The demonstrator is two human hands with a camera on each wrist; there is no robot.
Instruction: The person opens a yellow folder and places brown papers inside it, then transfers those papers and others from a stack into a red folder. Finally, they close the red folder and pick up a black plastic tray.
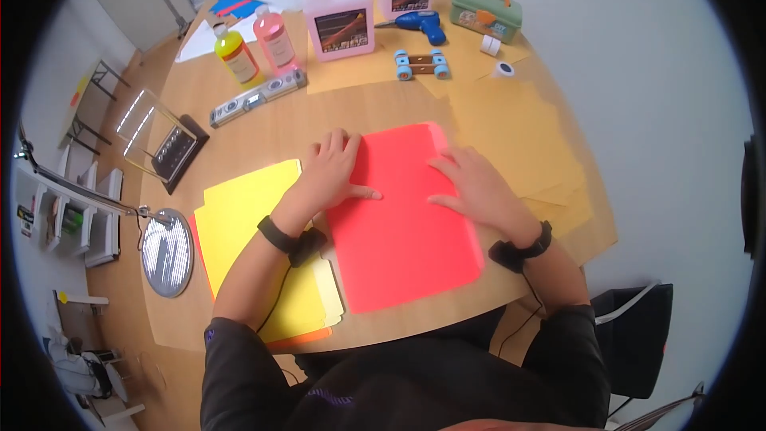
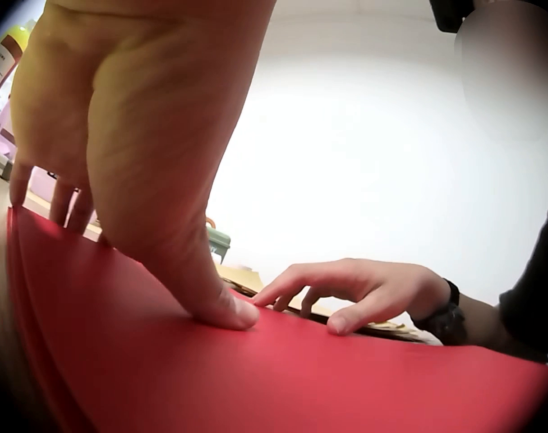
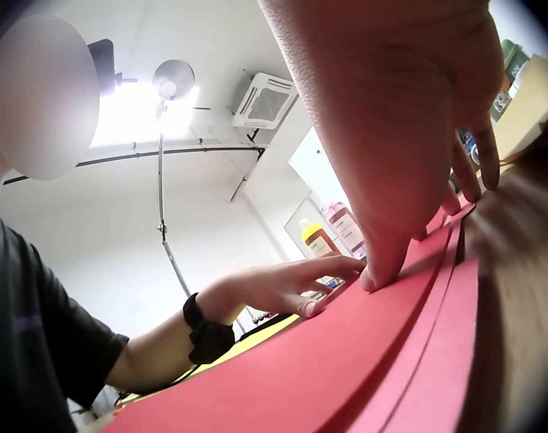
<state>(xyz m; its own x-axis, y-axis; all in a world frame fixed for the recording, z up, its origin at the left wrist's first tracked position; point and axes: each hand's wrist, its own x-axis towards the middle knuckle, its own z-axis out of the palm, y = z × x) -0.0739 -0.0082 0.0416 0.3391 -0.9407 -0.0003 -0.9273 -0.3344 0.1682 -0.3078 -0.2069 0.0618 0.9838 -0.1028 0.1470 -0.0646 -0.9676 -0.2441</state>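
A red folder (image 1: 403,227) with rounded corners lies on the table in front of the person. My left hand (image 1: 325,173) rests along its upper left edge, fingertips at the edge and thumb flat on the red face. On the other side, my right hand (image 1: 472,190) touches the upper right part, thumb on the face and fingers spread toward the edge. Separate layers show along the side of the folder (image 3: 396,361) in the right wrist view, with a lighter pink one lowest. Yellow folders (image 1: 247,211) are stacked beside it, under the left forearm.
Brown envelopes (image 1: 515,140) cover the table's right side. At the back stand pink jugs (image 1: 341,20), bottles (image 1: 238,56), a blue drill (image 1: 423,26), a small wheeled car (image 1: 423,65) and a green box (image 1: 487,14). A level (image 1: 258,99), a Newton's cradle (image 1: 171,148) and a round lamp base (image 1: 167,255) sit left.
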